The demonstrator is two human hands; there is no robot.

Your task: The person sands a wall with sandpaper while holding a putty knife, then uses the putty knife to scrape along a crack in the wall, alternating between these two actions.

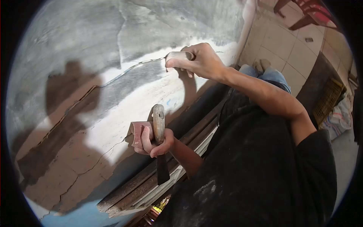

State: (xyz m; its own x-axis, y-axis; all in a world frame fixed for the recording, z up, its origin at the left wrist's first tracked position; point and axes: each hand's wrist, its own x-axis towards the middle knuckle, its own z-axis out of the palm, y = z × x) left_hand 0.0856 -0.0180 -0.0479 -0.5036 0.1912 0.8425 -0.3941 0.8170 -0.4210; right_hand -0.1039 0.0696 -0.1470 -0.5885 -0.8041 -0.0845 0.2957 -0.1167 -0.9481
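Observation:
My right hand pinches a small, pale curved piece, like folded sandpaper, against the wall at the end of a crack. Lower down, my left hand is closed around a scraper. The scraper's worn wooden handle points up and its dark blade points down. A reddish curved sheet is also held in my left hand, close to the wall. The wall has grey, white and brownish patches. A second, thin crack runs below the first.
Long wooden strips lie along the wall's lower side, beside my torso. Tiled floor shows at the upper right, with a red chair. A yellow crate and a whitish sack are at the right.

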